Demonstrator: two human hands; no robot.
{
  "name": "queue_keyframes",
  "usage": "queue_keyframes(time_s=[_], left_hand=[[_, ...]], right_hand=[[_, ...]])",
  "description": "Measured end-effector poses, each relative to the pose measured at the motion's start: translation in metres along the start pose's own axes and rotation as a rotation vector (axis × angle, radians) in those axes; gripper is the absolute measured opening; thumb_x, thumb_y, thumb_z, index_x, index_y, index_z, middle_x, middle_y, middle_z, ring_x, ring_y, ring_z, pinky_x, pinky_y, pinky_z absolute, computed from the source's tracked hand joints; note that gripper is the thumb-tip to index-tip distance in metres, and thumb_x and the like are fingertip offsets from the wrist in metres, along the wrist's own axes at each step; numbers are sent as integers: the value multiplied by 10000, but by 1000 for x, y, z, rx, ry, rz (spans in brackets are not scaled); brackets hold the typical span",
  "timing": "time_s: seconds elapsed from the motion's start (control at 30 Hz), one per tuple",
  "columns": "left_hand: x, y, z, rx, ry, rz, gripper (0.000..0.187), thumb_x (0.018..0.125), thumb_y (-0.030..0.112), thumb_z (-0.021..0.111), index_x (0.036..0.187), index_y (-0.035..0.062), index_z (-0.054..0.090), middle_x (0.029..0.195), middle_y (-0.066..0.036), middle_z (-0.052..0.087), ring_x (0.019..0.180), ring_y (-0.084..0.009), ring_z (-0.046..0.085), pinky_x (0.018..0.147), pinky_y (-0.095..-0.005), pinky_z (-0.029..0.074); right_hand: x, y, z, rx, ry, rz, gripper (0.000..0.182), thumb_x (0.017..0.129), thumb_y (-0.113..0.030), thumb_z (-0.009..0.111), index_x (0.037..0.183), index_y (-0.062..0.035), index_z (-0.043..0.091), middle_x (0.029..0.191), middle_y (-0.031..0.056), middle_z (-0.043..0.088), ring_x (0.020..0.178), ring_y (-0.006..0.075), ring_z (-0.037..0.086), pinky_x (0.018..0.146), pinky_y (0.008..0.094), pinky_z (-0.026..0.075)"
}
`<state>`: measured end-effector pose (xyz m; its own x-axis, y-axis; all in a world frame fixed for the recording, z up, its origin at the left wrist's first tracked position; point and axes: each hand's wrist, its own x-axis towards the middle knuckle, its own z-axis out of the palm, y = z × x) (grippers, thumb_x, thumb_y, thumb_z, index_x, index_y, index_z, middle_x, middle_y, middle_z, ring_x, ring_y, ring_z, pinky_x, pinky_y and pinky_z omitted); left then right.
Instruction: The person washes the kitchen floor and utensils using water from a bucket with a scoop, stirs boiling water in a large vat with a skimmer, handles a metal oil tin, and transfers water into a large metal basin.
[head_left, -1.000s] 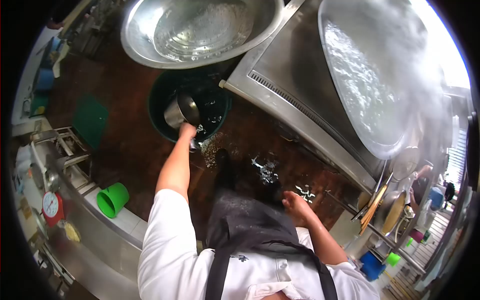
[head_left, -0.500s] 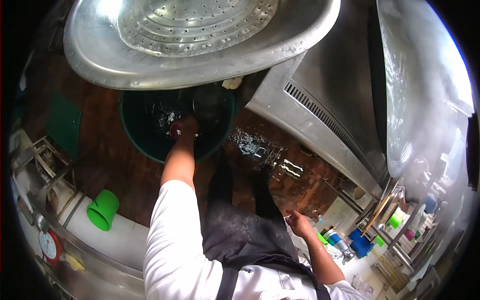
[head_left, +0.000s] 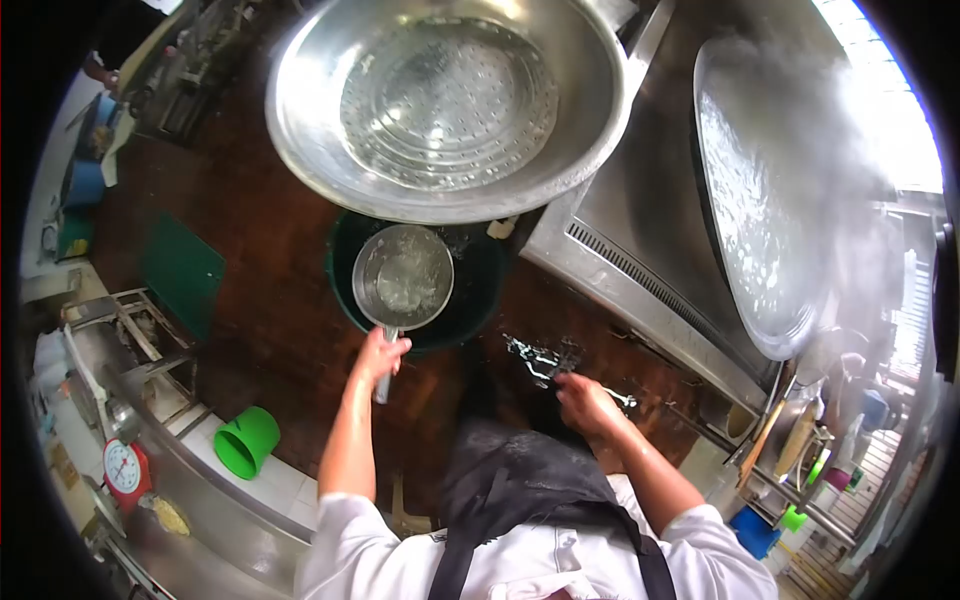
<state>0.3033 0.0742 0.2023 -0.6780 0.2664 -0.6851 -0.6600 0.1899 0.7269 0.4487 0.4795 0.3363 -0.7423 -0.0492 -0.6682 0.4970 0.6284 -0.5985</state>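
Observation:
My left hand (head_left: 378, 356) is closed round the handle of a round metal saucepan (head_left: 362, 290), which has clear liquid in it. The saucepan hangs over a dark green tub (head_left: 475, 300) on the floor. Above the tub's far side sits a big metal colander (head_left: 590, 120) with a perforated bottom, wet inside. My right hand (head_left: 588, 405) is low in front of the apron, fingers curled inward; whether anything is in them is hidden. It is apart from the saucepan and the tub.
On the right stands a steel cooker (head_left: 640, 250) with a large steaming wok (head_left: 750, 220). Water wets the brown floor (head_left: 540, 360). A green bucket (head_left: 247, 443), a red scale (head_left: 125, 467) and a green board (head_left: 182, 272) are at the left.
My left hand has come up out of the tub with the saucepan, now visible above it. My right hand has moved up and slightly left. The whole view has shifted, showing more of the colander and wok.

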Motion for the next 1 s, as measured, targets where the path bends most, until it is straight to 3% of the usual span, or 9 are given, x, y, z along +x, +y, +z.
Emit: queue_keyframes(time_s=[0.1, 0.37, 0.47, 0.5, 0.63, 0.7, 0.8, 0.93, 1.0], left_hand=[[-111, 73, 4, -62, 120, 11, 261, 850, 137, 707, 982, 39, 504, 677, -18, 540, 466, -98, 512, 424, -269, 429], [-237, 243, -10, 202, 389, 84, 242, 782, 57, 647, 972, 13, 503, 702, -47, 546, 470, -118, 515, 445, -287, 447], [-231, 301, -8, 612, 472, 157, 340, 788, 113, 614, 1056, -76, 523, 743, -180, 617, 504, -197, 604, 487, -364, 490], [-228, 324, -3, 711, 479, 109, 315, 791, 117, 608, 1021, -83, 527, 797, -271, 642, 632, -341, 669, 599, -448, 526], [-181, 361, -7, 1147, 464, 245, 314, 784, 132, 623, 989, -87, 531, 956, -351, 627, 969, -526, 573, 863, -547, 468], [-157, 375, 1, 1208, 448, 335, 325, 784, 137, 628, 1006, -88, 554, 964, -342, 634, 969, -505, 599, 863, -533, 481], [-107, 382, 0, 1123, 312, 403, 313, 782, 147, 624, 980, -74, 523, 722, -223, 605, 556, -271, 637, 551, -421, 501], [-73, 393, 34, 1100, 204, 491, 285, 792, 143, 625, 954, -86, 570, 849, -278, 639, 778, -389, 651, 712, -460, 519], [-72, 400, 52, 1194, 260, 514, 219, 790, 102, 592, 912, -80, 606, 918, -311, 664, 918, -458, 656, 812, -490, 532]], right_hand=[[48, -86, -10, 55, 46, -291, 303, 911, -147, 620, 1184, -17, 640, 1154, 221, 659, 1073, 389, 637, 922, 424, 514], [185, -285, -2, -5, 385, -854, 218, 862, -105, 591, 1048, -16, 661, 953, 215, 672, 965, 399, 645, 892, 443, 513], [246, -320, 10, -99, 477, -787, 227, 843, -105, 590, 1043, -20, 657, 970, 224, 672, 955, 417, 635, 856, 454, 515], [264, -324, 13, -120, 509, -781, 247, 828, -112, 602, 1049, -17, 655, 987, 228, 673, 970, 424, 632, 859, 455, 514], [276, -348, -24, -177, 504, -583, 245, 772, -123, 626, 999, -70, 701, 1051, 208, 688, 989, 338, 673, 865, 393, 537], [298, -344, -45, -513, 464, -387, 212, 757, -167, 647, 936, -77, 718, 1000, 170, 707, 944, 308, 690, 841, 396, 545], [296, -323, -83, -591, 631, -354, 115, 735, -157, 652, 816, -93, 702, 896, 136, 708, 888, 272, 692, 805, 389, 558], [340, -257, -133, -585, 769, -496, 125, 733, -168, 665, 829, -103, 712, 863, 113, 709, 878, 262, 696, 762, 382, 571], [345, -244, -149, -700, 698, -225, 138, 754, -165, 656, 859, -136, 741, 902, 73, 727, 879, 254, 706, 736, 368, 571]])
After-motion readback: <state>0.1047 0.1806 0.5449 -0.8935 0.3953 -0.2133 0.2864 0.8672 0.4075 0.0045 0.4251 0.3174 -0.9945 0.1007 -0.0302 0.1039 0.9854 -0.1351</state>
